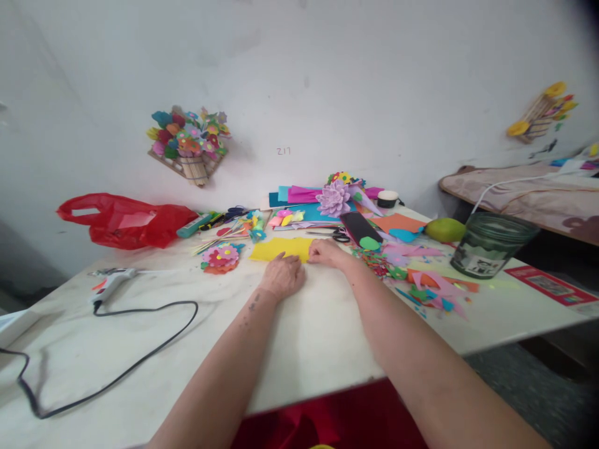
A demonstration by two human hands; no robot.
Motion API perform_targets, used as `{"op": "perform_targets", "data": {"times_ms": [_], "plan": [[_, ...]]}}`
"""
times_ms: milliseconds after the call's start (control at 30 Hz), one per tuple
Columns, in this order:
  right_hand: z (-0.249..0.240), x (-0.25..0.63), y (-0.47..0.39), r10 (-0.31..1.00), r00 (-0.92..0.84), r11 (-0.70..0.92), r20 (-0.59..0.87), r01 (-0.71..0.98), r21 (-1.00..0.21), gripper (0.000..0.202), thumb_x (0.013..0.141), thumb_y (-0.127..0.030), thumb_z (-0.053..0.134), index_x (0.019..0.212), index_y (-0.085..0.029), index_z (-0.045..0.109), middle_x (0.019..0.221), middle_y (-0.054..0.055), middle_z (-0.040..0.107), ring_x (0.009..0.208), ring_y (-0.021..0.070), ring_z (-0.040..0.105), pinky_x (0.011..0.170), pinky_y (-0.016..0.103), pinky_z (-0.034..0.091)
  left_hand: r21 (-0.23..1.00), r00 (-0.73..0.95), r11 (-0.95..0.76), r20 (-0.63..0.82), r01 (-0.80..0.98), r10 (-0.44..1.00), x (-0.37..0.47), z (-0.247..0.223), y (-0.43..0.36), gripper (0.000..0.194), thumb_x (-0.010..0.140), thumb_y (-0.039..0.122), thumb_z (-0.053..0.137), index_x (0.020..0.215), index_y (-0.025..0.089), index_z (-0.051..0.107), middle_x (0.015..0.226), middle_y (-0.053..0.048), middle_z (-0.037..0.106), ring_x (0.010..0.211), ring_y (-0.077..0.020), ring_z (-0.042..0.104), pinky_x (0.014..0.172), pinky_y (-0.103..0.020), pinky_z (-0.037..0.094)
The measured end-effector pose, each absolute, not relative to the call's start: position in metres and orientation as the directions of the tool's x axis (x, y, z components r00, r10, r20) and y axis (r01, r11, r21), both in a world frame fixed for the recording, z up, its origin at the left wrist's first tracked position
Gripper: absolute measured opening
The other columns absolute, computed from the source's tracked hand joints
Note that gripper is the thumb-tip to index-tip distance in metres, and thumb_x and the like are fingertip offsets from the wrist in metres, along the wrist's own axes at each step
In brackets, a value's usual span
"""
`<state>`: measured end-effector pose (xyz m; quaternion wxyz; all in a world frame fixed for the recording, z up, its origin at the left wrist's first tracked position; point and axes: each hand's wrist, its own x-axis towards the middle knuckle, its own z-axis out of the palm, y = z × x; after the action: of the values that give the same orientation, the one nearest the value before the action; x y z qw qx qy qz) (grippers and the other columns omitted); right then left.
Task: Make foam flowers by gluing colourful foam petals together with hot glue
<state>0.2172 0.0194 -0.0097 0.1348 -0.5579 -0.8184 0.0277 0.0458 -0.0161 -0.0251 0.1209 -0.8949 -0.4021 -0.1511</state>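
A yellow sheet [274,248], felt or craft foam by its look, lies flat on the white table in front of me. My left hand [283,274] rests palm down on its near edge, fingers stretched out over it. At the sheet's right end my right hand [325,252] is closed, thumb and fingers pinching the edge. Just beyond that hand are black-handled scissors [340,236] and a dark phone [360,229] with a green piece on it. To the left of the sheet sits a cluster of cut-out foam flowers [221,257].
A glue gun [112,285] with a looping black cord lies at left, near a red plastic bag [135,219]. Colourful scraps [433,290] spread at right beside a green glass jar [491,246] and a mango-like fruit [444,230]. A lilac flower [334,198] stands at the back.
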Motion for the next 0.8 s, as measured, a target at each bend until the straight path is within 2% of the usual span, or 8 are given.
{"op": "perform_targets", "data": {"times_ms": [167, 333, 800], "plan": [[-0.01, 0.209, 0.02, 0.92, -0.347, 0.379, 0.18, 0.907, -0.186, 0.019, 0.075, -0.031, 0.054, 0.069, -0.017, 0.065, 0.079, 0.002, 0.066, 0.073, 0.012, 0.055, 0.066, 0.022, 0.031, -0.035, 0.581, -0.616, 0.376, 0.787, 0.722, 0.045, -0.03, -0.014, 0.034, 0.085, 0.03, 0.032, 0.099, 0.02, 0.061, 0.11, -0.007, 0.06, 0.106, -0.0172, 0.053, 0.094, -0.03, 0.039], [-0.008, 0.211, 0.02, 0.936, -0.326, 0.346, 0.135, 0.922, -0.172, 0.021, 0.075, -0.033, 0.054, 0.068, -0.017, 0.065, 0.077, 0.002, 0.066, 0.07, 0.0124, 0.055, 0.066, 0.023, 0.031, -0.013, 0.567, -0.602, 0.354, 0.798, 0.744, 0.046, -0.03, -0.014, 0.035, 0.085, 0.031, 0.034, 0.104, 0.02, 0.06, 0.119, -0.006, 0.056, 0.112, -0.0163, 0.05, 0.098, -0.028, 0.036], [-0.007, 0.229, 0.02, 0.924, -0.364, 0.381, 0.114, 0.888, -0.257, 0.012, 0.072, -0.027, 0.058, 0.073, -0.018, 0.066, 0.085, 0.001, 0.066, 0.075, 0.0119, 0.056, 0.067, 0.021, 0.035, 0.008, 0.585, -0.634, 0.377, 0.773, 0.718, 0.044, -0.034, -0.01, 0.036, 0.085, 0.028, 0.032, 0.105, 0.018, 0.06, 0.119, -0.007, 0.057, 0.114, -0.0153, 0.048, 0.101, -0.026, 0.033]]}}
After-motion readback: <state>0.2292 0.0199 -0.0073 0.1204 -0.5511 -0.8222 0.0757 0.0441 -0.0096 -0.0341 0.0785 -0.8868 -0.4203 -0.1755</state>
